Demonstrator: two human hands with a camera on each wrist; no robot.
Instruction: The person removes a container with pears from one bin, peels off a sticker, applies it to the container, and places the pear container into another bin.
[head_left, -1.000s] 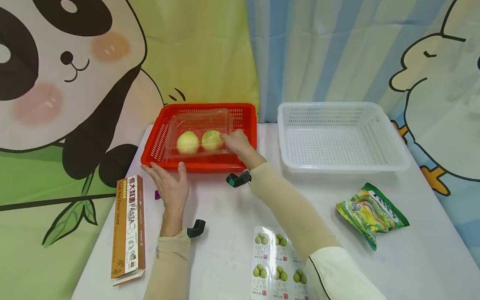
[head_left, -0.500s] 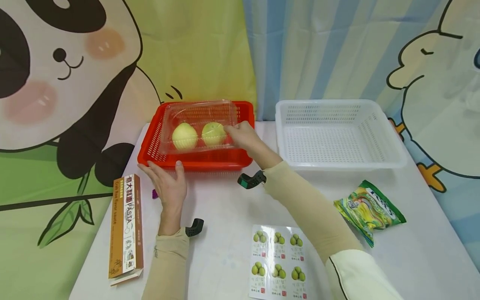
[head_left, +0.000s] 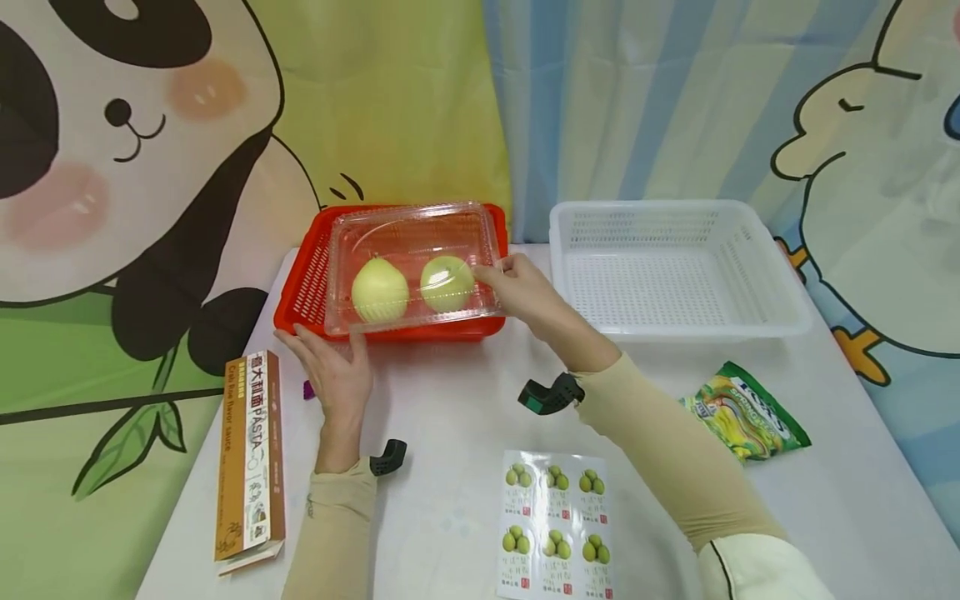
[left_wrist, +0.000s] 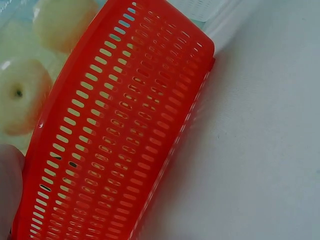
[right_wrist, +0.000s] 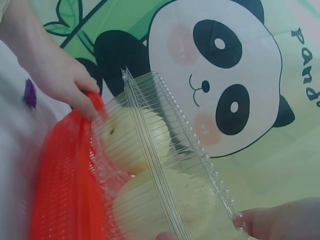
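While a white worktop [head_left: 442,533] carries the red basket [head_left: 309,275] of slotted plastic, a clear, ribbed plastic box [head_left: 412,237] hangs over it, its right edge pinched by the right hand [head_left: 525,292]; the left hand [head_left: 339,372], fingers spread, touches the basket. Two smooth, rounded fruits [head_left: 380,290] sit inside the box, farther right than half a second ago.

Bright head view, dimmer, softer wrist views
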